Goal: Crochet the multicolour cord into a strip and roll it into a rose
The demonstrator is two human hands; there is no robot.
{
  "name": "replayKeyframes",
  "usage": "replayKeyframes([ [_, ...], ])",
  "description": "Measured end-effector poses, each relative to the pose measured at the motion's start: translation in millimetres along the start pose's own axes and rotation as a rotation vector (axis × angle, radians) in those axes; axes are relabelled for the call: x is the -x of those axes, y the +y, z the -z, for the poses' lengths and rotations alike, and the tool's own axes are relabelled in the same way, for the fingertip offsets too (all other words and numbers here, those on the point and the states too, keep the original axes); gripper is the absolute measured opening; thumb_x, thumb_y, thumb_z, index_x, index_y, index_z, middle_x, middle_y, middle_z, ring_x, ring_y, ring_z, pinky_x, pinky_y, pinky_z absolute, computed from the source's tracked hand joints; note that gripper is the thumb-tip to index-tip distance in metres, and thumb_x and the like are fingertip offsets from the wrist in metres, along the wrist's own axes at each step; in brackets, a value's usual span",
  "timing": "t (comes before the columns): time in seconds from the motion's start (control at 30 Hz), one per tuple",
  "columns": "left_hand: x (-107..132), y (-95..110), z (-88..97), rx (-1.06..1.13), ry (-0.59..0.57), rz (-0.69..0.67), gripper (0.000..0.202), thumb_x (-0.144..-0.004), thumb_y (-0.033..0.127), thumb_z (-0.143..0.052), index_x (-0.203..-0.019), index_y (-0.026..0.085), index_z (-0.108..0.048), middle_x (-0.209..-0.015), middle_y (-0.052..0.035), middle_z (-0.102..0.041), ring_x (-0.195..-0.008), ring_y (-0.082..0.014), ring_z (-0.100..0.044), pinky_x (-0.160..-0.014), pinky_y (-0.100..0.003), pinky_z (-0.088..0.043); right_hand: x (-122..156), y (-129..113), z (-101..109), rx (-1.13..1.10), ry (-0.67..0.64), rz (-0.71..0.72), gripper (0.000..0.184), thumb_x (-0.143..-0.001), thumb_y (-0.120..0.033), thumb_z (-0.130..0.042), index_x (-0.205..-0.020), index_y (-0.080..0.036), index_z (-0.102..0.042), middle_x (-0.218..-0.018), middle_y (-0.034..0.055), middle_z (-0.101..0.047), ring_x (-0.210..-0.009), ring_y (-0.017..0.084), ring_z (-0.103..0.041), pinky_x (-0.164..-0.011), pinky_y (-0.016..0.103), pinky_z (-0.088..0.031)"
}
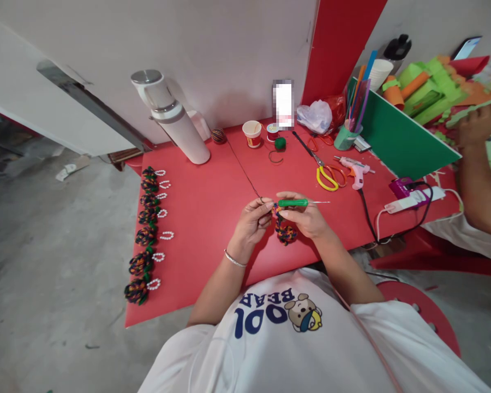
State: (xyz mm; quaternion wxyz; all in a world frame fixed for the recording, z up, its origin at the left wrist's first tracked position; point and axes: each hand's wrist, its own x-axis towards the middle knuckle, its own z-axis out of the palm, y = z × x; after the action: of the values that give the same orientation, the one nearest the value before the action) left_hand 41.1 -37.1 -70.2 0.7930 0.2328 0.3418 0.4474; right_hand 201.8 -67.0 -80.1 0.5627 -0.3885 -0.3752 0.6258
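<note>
My left hand (pixel 253 219) is closed, its fingertips pinching multicoloured yarn (pixel 245 173) at the top of a small crocheted piece (pixel 286 233). That piece, in dark, orange and purple strands, hangs curled between my hands. In my closed right hand (pixel 311 221) lies a crochet hook (pixel 293 202) with a green handle, its thin metal end pointing right. The right fingertips also meet the crocheted piece. From my left fingers the yarn runs back to a yarn ball (pixel 218 136) by the wall. Fingers partly hide the worked edge.
Several crocheted balls (pixel 146 236) with white bead loops line the red table's (pixel 196 240) left edge. Behind stand a white flask (pixel 180 128) and a paper cup (pixel 252 135). Scissors (pixel 326 176), a glue gun (pixel 357 170) and a power strip (pixel 413 201) lie right, near another person's arm (pixel 480 164).
</note>
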Motion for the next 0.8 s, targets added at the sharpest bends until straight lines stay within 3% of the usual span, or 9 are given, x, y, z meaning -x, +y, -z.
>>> replayKeyframes([
  [0.8, -0.8, -2.5, -0.2, 0.065, -0.039, 0.055, 0.030, -0.057, 0.019, -0.093, -0.075, 0.014, -0.069, -0.052, 0.0067, -0.055, -0.037, 0.0007, -0.031, -0.037, -0.013, -0.019, -0.5, 0.1, -0.1, 0.016, 0.008, 0.012, 0.046, -0.065, -0.027, -0.087, -0.109, -0.027, -0.076, -0.088, -0.0020, -0.074, -0.076, 0.012, -0.067, -0.073, 0.026, -0.054],
])
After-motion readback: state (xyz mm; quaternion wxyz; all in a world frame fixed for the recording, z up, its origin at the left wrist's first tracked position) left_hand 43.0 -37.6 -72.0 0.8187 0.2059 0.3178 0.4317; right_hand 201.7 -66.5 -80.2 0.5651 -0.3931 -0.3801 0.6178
